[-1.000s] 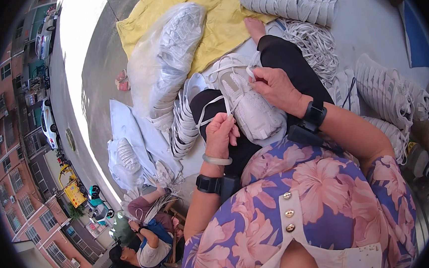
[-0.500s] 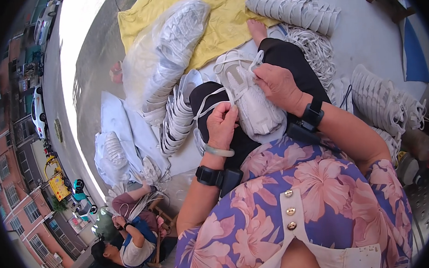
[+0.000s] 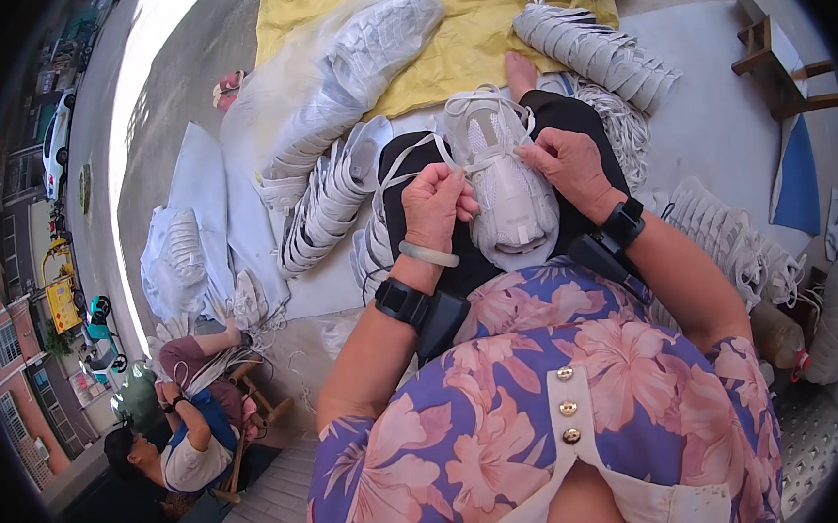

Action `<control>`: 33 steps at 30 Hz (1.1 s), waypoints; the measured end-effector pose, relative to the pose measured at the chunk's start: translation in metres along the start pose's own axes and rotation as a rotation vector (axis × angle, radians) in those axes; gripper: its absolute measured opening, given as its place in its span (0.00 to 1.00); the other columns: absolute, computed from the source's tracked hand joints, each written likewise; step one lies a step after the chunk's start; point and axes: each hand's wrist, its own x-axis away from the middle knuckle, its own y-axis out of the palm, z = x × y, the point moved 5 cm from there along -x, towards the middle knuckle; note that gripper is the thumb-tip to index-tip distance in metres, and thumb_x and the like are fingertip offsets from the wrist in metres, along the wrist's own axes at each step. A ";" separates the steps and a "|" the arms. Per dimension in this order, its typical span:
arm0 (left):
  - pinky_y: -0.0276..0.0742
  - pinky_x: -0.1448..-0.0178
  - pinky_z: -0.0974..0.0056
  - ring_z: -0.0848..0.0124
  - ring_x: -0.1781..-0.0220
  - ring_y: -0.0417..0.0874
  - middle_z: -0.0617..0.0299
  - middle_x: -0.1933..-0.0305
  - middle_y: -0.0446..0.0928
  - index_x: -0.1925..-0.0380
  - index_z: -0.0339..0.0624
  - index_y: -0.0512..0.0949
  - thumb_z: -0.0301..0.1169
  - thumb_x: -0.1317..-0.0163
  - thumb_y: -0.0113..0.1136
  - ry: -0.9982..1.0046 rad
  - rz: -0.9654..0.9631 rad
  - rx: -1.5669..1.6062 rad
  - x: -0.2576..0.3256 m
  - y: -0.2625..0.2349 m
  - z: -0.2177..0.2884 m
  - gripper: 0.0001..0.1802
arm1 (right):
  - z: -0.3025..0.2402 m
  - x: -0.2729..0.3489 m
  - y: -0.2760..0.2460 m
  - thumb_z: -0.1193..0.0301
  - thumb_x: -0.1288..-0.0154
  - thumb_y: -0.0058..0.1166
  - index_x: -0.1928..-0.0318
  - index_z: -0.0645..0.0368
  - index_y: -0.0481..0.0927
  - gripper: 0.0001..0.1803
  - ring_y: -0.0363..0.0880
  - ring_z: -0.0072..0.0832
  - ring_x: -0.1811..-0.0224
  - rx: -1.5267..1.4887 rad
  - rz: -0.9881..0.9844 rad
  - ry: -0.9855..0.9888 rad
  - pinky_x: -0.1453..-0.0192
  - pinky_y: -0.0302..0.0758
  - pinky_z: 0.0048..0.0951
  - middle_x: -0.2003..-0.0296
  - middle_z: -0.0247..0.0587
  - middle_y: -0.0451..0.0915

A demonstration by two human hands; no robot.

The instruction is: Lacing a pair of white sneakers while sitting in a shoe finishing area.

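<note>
White shoelace (image 3: 443,150) is pinched in the left hand (image 3: 433,204); the right hand (image 3: 570,165) pinches lace beside the sneaker (image 3: 514,204), between black-trousered legs (image 3: 579,114). Left lie nested shoe uppers (image 3: 323,212); far, yellow cloth (image 3: 482,55).

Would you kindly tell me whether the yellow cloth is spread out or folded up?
Spread out: the yellow cloth lies as a broad, wrinkled sheet beyond the bare foot.
</note>
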 end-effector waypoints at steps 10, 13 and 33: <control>0.68 0.82 0.78 0.81 0.84 0.73 0.64 0.79 0.75 0.75 0.40 0.72 0.29 0.40 0.53 -0.057 -0.073 -0.196 -0.003 -0.004 -0.014 0.07 | -0.067 0.023 0.010 0.63 0.49 0.54 0.71 0.50 0.74 0.07 0.69 0.29 0.66 0.380 -0.093 -0.794 0.50 0.59 0.38 0.73 0.33 0.68; 0.65 0.83 0.78 0.82 0.85 0.71 0.66 0.80 0.73 0.77 0.40 0.71 0.29 0.40 0.51 0.022 -0.047 -0.328 -0.005 -0.004 -0.013 0.08 | -0.069 0.025 0.013 0.60 0.49 0.54 0.68 0.51 0.73 0.11 0.68 0.30 0.65 0.517 -0.081 -0.832 0.49 0.58 0.42 0.72 0.34 0.67; 0.71 0.70 0.54 0.49 0.74 0.76 0.47 0.79 0.73 0.77 0.38 0.70 0.27 0.48 0.52 0.544 0.111 -0.841 -0.022 0.015 0.011 0.05 | -0.057 0.027 0.010 0.57 0.52 0.55 0.55 0.59 0.72 0.26 0.68 0.32 0.61 0.459 0.005 -0.688 0.48 0.57 0.41 0.64 0.38 0.70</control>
